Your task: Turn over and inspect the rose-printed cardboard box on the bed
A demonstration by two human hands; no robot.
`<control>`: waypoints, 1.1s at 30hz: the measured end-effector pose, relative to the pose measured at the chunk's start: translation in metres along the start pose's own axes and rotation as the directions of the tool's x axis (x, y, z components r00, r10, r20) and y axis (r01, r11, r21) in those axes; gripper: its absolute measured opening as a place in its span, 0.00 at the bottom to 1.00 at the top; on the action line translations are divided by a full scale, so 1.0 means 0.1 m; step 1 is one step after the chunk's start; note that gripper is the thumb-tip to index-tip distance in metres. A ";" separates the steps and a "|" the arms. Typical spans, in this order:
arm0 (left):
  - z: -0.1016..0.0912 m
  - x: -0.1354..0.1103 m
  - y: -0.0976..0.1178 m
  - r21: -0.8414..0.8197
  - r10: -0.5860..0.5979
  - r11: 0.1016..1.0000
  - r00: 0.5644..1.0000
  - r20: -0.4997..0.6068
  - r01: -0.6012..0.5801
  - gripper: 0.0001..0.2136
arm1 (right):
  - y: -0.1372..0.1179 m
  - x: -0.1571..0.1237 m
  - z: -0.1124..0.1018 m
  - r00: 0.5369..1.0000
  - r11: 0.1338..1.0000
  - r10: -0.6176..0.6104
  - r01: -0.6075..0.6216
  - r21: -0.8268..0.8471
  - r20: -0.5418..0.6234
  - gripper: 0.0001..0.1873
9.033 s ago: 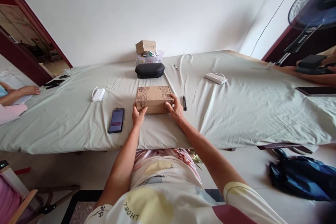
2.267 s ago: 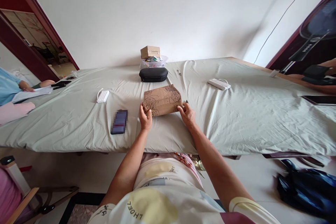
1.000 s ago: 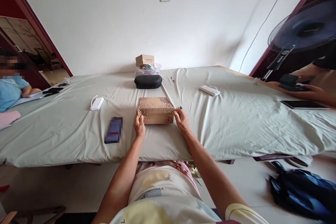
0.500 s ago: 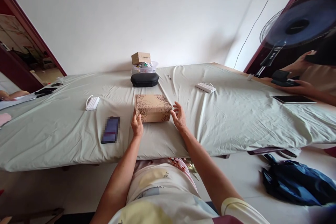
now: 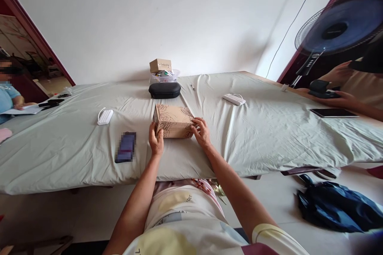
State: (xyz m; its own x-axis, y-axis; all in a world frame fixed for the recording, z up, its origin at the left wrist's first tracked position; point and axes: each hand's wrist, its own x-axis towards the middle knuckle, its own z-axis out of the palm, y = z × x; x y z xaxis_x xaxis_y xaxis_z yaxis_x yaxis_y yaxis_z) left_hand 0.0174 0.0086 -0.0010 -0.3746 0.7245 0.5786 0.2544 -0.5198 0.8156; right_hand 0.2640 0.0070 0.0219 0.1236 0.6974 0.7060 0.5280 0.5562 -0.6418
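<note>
A brown cardboard box (image 5: pixel 176 120) with dark swirl drawings sits near the front of the cloth-covered table (image 5: pixel 263 139), its left end looking slightly raised. My left hand (image 5: pixel 156 140) grips its left end, thumb on the front face and fingers along the side. Around the front right corner, my right hand (image 5: pixel 202 132) has its thumb on the front and fingers at the top edge. The lid looks closed, so the inside is hidden. A phone with a blurred screen (image 5: pixel 126 146) lies left of my left hand.
Behind the box stand a black hard case (image 5: pixel 164 90) and a plastic tub (image 5: pixel 175 75) with a small carton (image 5: pixel 160 65) on it. White power banks lie left (image 5: pixel 105 117) and right (image 5: pixel 234 99). A tablet (image 5: pixel 333 112), a fan (image 5: pixel 335 31) and people flank the table.
My right hand has moved left onto the box's right end and closed on it. The box has tilted a little, its left side lifting. At far left, more of a person has come into view.
</note>
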 end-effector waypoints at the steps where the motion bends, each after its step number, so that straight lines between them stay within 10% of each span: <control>1: 0.00 0.00 -0.01 0.006 -0.017 1.000 1.000 -0.013 0.017 0.31 | 0.00 0.00 0.00 1.000 1.000 0.003 -0.003 0.003 -0.007 0.23; 14: 0.00 0.03 0.02 -0.248 -0.166 0.945 0.964 0.206 0.216 0.38 | -0.01 -0.02 0.01 0.999 1.000 -0.010 0.010 -0.005 -0.049 0.20; 23: -0.02 0.04 -0.06 0.004 0.202 0.979 0.979 -0.009 -0.202 0.32 | 0.04 -0.05 0.06 0.994 0.987 -0.106 0.101 -0.128 -0.031 0.34; 33: 0.10 -0.19 -0.04 0.243 0.498 0.788 0.818 0.289 -0.566 0.19 | -0.08 -0.15 0.21 0.951 0.948 -0.282 0.296 -0.115 0.127 0.58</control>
State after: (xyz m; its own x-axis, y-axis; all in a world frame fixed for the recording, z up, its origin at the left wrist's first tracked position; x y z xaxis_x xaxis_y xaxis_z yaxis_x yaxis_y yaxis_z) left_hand 0.0329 0.0013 -0.0152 0.0781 0.4646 0.8821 0.6289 -0.7095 0.3180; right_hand 0.2404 0.0018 0.0101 -0.1382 0.5639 0.8142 0.6335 0.6822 -0.3649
